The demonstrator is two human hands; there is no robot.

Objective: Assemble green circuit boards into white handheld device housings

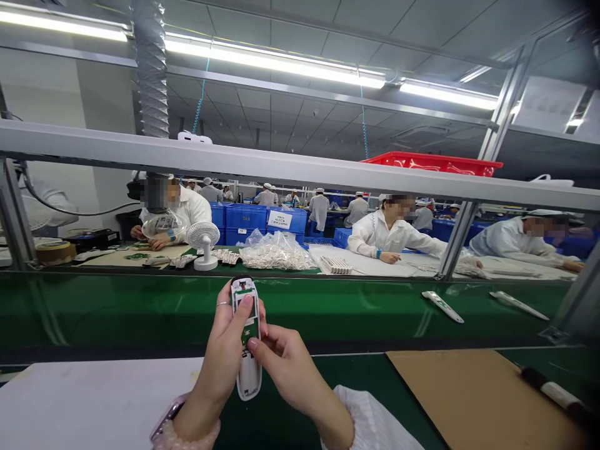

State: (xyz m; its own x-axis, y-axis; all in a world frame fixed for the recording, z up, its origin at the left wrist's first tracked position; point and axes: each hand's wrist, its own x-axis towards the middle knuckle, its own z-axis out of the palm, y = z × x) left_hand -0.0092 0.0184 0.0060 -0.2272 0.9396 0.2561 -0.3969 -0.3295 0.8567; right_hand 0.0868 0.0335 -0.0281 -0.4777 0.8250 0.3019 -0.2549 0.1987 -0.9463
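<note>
Factory, green conveyor belt (356, 312), white-coated workers (391, 234)

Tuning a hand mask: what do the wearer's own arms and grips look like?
Left grip: ungloved, thin silver ring; lower, a pale pink bracelet and apparently a dark-faced watch. Right grip: ungloved, no ring visible, loose white sleeve.

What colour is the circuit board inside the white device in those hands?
The circuit board is green; it shows best in the head view.
</note>
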